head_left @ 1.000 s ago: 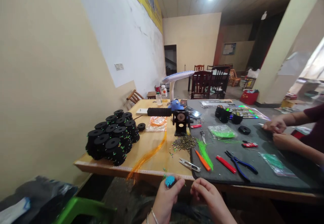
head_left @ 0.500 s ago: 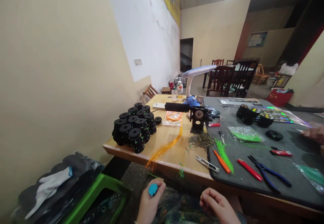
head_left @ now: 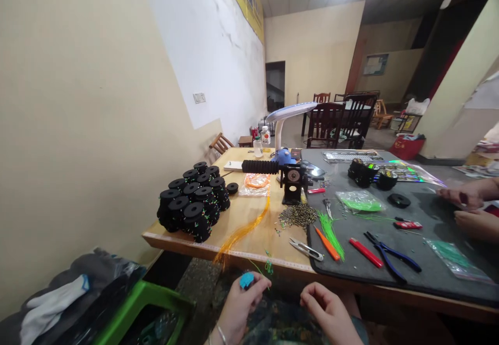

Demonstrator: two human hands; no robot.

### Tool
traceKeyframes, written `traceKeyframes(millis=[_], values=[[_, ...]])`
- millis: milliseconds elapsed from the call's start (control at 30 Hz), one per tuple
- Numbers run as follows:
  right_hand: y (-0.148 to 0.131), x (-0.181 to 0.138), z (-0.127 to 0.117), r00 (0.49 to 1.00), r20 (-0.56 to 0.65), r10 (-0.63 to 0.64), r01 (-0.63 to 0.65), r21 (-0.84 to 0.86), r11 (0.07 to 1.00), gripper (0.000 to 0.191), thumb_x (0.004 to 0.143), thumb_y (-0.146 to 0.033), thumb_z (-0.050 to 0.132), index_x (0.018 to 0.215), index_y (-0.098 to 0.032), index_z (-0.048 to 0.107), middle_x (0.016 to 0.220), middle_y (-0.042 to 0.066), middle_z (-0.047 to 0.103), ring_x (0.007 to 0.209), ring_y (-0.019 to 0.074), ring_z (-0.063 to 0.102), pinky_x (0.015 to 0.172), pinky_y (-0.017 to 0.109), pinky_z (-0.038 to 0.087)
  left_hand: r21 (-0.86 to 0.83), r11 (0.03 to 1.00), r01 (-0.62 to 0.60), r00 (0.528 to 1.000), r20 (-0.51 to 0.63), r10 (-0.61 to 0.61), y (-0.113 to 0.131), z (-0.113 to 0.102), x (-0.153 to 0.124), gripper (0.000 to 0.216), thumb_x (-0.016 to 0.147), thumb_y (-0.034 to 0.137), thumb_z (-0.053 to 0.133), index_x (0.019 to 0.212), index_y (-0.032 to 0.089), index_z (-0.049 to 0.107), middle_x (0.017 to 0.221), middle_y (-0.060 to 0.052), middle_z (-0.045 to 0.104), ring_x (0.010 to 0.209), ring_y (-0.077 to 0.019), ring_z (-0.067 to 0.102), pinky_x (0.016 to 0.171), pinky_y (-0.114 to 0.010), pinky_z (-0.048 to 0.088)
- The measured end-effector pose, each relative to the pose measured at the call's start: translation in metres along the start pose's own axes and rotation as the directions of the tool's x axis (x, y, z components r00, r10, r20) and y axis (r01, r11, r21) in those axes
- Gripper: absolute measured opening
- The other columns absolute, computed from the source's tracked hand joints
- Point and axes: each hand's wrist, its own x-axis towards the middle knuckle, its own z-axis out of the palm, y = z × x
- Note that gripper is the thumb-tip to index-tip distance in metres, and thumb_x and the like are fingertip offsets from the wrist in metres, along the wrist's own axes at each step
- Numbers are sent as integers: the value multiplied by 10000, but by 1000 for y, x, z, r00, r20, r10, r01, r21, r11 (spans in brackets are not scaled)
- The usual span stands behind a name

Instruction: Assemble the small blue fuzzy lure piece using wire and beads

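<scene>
Head view: left hand [head_left: 242,303], curled inward, pinches a green strand [head_left: 258,268]; right hand [head_left: 326,304] bends loosely, its grip unclear.

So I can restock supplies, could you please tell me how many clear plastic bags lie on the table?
3: the orange-filled bag on the wooden tabletop, the green-filled bag on the gray mat, and the teal-filled bag nearer its front edge. Others may hide behind the spools.

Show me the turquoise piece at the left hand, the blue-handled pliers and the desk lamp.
Turquoise piece [head_left: 246,281]: head view, middle of its visible turquoise face.
Blue-handled pliers [head_left: 379,249]: head view, near the pivot.
Desk lamp [head_left: 278,135]: head view, on its pale stem.
</scene>
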Motion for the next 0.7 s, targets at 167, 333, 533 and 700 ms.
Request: traceKeyframes(millis=[167, 333, 533, 700], values=[[-39, 21, 0, 881, 59, -470, 466, -286, 837, 279, 881, -233, 480, 1113, -199, 631, 1141, 121, 634, 963, 202, 622, 845, 285, 477, -2, 999, -37, 996, 86, 37, 26, 11, -10, 400, 584, 490, 801, 678, 128, 659, 488, 70, 397, 474, -55, 277, 448, -206, 111], [-71, 52, 13, 714, 335, -615, 698, -272, 662, 408, 858, -118, 448, 1227, -240, 572, 1222, 97, 618, 1090, 185, 592, 905, 271, 459, 24, 996, -81, 987, 139, 76, 34, 14, -7, 426, 585, 520, 795, 657, 125, 651, 473, 62, 417, 449, -48, 291, 441, -200, 130], [-56, 62, 26, 759, 270, -592, 649, -393, 652, 226, 919, -284, 471, 917, -200, 681, 771, 62, 681, 731, 168, 596, 658, 255, 411, -38, 995, -90, 982, 160, 95, 46, 8, -4, 337, 599, 428, 815, 636, 132, 660, 506, 44, 450, 461, -47, 309, 437, -183, 161], [-49, 68, 23, 966, -91, -241, 252, 139, 958, 394, 858, -520, 540, 685, -169, 575, 619, 26, 620, 569, 124, 536, 569, 237, 401, -130, 975, -182, 969, 145, 200, 56, 8, 4, 338, 600, 428, 805, 593, 144, 622, 719, -25, 612, 545, -76, 419, 503, -188, 345]])
